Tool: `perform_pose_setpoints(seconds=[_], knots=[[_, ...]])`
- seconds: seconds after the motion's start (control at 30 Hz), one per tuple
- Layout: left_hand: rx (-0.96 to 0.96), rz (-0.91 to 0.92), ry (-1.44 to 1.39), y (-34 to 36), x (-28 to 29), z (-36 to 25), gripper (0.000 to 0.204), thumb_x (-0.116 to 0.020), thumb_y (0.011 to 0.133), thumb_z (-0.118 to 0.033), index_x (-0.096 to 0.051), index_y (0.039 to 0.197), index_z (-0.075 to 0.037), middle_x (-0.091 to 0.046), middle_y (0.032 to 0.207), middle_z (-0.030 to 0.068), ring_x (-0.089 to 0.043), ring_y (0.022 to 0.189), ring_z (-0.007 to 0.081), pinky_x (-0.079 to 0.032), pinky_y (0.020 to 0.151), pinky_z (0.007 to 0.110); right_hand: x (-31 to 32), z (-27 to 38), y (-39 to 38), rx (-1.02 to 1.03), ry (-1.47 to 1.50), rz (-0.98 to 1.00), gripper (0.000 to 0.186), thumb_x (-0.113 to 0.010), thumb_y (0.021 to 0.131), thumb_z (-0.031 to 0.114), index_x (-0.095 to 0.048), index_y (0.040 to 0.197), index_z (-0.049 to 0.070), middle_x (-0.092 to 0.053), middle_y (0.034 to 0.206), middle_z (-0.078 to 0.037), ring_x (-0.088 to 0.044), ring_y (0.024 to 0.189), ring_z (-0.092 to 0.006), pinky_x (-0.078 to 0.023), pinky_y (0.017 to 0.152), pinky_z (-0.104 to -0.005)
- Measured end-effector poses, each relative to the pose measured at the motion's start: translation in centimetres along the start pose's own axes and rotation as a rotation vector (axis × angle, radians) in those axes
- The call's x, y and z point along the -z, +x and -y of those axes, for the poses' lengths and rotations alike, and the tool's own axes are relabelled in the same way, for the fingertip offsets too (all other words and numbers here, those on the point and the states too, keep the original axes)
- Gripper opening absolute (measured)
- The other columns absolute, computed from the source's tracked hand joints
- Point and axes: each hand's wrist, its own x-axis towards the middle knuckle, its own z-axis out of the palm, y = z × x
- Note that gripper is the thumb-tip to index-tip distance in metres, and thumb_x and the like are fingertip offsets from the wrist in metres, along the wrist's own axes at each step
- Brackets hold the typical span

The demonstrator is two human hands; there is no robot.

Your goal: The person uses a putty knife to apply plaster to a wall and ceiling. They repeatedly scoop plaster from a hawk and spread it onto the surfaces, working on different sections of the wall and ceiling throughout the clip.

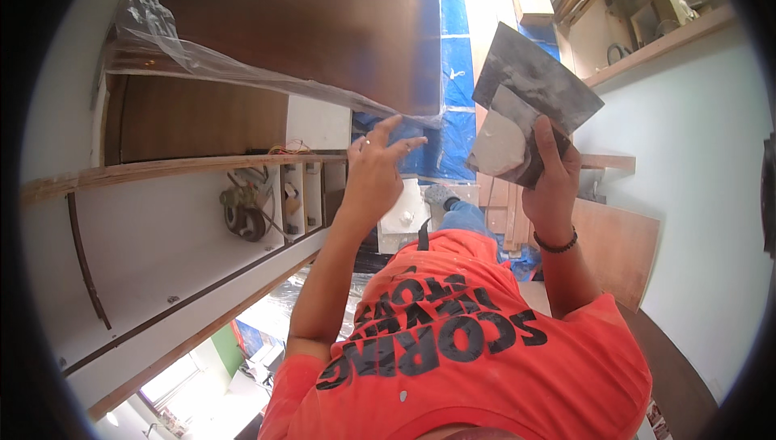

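Presently, the right hand [556, 177] is gripping a flat grey trowel plate [537, 88] carrying a pale lump of filler [497, 145]; the left hand [373, 167] is spreading wide, holding nothing, beside the plastic-wrapped brown door [307, 28].

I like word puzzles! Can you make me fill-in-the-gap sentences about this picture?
1. The right hand holds a flat grey ____.
2. The left hand holds ____.
3. The person's shirt is ____.
4. A black band sits on the ____ wrist.

Missing words: trowel; nothing; orange; right
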Motion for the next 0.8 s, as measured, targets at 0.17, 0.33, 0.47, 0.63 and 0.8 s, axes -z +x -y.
perform_pose_setpoints(seconds=[0.17,0.33,0.47,0.63,0.8], knots=[[0.294,0.012,-0.449,-0.9,0.2,1.1,0.021,-0.066,0.089,-0.002,-0.072,0.109,-0.007,-0.061,0.129,0.014,-0.057,0.122,0.0336,-0.043,0.102,0.041,-0.8,0.0,-0.2,-0.051,0.043,0.035,0.033,-0.062,0.104,0.023,-0.064,0.124,-0.002,-0.069,0.119,-0.008,-0.066,0.106,-0.0147,-0.053,0.091,-0.0295],[0.119,-0.198,-0.554,0.4,-0.5,2.5,0.024,-0.067,0.09,-0.002,-0.071,0.113,-0.004,-0.059,0.134,0.0165,-0.059,0.122,0.0299,-0.045,0.103,0.036,-2.3,-0.5,-0.6,-0.121,0.072,0.131,0.036,-0.061,0.104,0.024,-0.062,0.127,-0.004,-0.068,0.122,-0.009,-0.066,0.109,-0.0159,-0.053,0.092,-0.0302],[0.217,-0.129,-0.685,-0.1,-1.9,3.9,0.031,-0.066,0.09,-0.002,-0.068,0.121,-0.002,-0.061,0.131,0.016,-0.063,0.117,0.0239,-0.049,0.099,0.032,-2.9,-0.7,-0.3,-0.107,0.072,0.165,0.036,-0.06,0.105,0.023,-0.061,0.129,-0.004,-0.068,0.124,-0.01,-0.066,0.11,-0.017,-0.053,0.094,-0.0313],[0.46,-0.032,-1.039,-1.5,-0.6,4.3,0.039,-0.058,0.091,0.003,-0.063,0.129,-0.004,-0.063,0.129,0.0132,-0.064,0.115,0.0224,-0.05,0.099,0.032,-3.5,-0.9,-1.1,-0.006,-0.065,0.107,0.027,-0.062,0.103,0.02,-0.067,0.12,-0.001,-0.07,0.112,-0.006,-0.067,0.099,-0.0134,-0.054,0.084,-0.0293],[0.327,-0.406,-1.573,-5.1,0.4,1.6,0.033,-0.057,0.103,-0.015,-0.059,0.133,-0.002,-0.065,0.125,0.0053,-0.062,0.112,0.0152,-0.05,0.097,0.032,-4.4,-1.8,-3.4,-0.237,0.027,0.321,0.025,-0.061,0.104,0.02,-0.068,0.117,0.001,-0.072,0.112,-0.007,-0.069,0.101,-0.0155,-0.055,0.087,-0.0318]])
